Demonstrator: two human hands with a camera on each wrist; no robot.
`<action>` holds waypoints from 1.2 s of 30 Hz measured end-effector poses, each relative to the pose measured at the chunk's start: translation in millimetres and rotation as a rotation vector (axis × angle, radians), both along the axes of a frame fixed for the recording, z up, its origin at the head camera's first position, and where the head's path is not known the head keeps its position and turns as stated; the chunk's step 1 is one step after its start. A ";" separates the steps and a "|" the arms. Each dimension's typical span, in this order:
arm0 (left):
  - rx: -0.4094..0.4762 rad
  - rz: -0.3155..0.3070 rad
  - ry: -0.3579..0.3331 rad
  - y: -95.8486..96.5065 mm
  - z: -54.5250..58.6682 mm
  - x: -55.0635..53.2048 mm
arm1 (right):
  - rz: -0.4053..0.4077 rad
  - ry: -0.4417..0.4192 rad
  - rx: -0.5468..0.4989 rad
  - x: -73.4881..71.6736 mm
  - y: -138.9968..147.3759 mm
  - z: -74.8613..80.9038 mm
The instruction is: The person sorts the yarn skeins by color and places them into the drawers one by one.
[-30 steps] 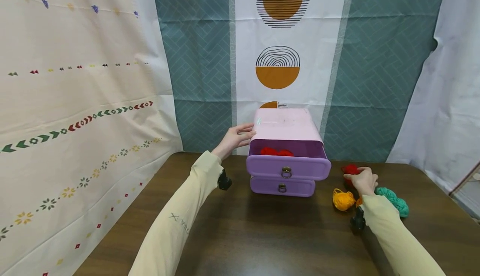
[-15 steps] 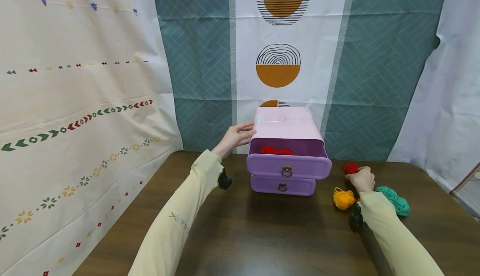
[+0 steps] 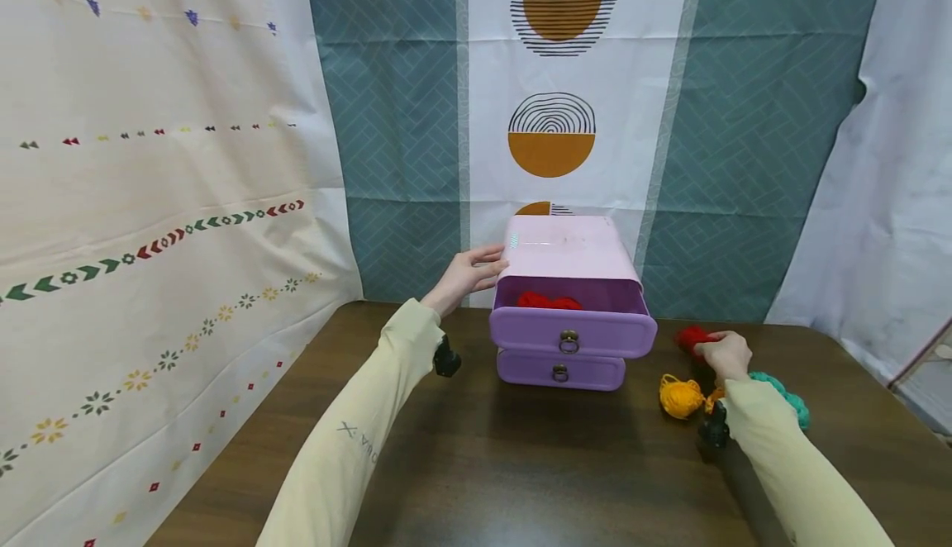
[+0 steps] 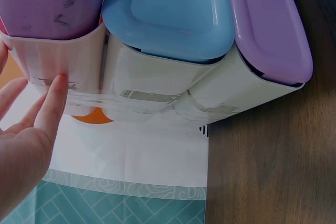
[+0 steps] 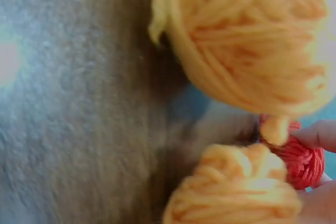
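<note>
My left hand (image 3: 467, 276) rests with extended fingers against the left side of a pink drawer cabinet (image 3: 568, 248). In the left wrist view its fingertips touch the cabinet's upper section, below the purple top drawer (image 4: 52, 6). That drawer is pulled out, and red yarn (image 3: 549, 302) lies inside it. At the right, my right hand (image 3: 727, 355) pinches a red yarn ball (image 3: 693, 339) at the far side of the table. The right wrist view shows the thumb pressed on this red ball (image 5: 307, 166), partly hidden behind yellow yarn.
A yellow yarn ball (image 3: 680, 397) lies left of my right wrist, with orange-yellow yarn (image 3: 714, 399) beside it. Teal yarn (image 3: 788, 398) is partly covered by my right sleeve. The blue middle drawer (image 4: 173, 14) and purple bottom drawer (image 4: 275, 30) are closed. Patterned cloths hang behind.
My right hand has shifted slightly right, and more of the red ball shows beside its fingers. My left hand and the cabinet stay as they were.
</note>
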State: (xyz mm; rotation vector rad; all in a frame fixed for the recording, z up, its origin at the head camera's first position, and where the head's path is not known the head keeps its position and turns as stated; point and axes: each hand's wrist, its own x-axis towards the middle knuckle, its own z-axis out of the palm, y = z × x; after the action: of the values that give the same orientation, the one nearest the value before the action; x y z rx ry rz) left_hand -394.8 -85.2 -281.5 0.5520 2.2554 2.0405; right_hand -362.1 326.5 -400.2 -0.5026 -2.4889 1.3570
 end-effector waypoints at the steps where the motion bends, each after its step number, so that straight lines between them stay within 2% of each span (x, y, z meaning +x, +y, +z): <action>1: -0.001 -0.002 0.003 -0.1 0.0 0.1 | 0.002 -0.001 -0.020 0.7 0.3 1.4; 10: -0.011 0.005 0.000 -0.5 -1.5 -0.4 | 0.035 0.045 -0.036 7.5 2.2 11.0; 14: -0.020 0.006 -0.001 -0.7 -2.4 -1.4 | 0.067 0.039 -0.055 8.0 7.1 12.3; 19: -0.025 0.003 0.004 -1.1 -2.1 -2.1 | 0.126 0.001 -0.131 10.6 11.0 17.3; 30: -0.002 0.010 -0.006 -2.0 -0.6 -0.1 | 0.318 0.005 -0.290 16.7 12.6 30.9; 36: 0.014 -0.007 -0.017 -1.6 1.5 3.1 | 0.381 -0.025 -0.259 20.7 14.4 35.1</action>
State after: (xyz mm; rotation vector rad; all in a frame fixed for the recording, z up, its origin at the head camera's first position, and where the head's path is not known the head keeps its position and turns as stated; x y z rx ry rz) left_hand -391.7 -86.8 -280.0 0.5401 2.2282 2.0520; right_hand -341.4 340.9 -365.2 -0.0915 -2.5297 1.8386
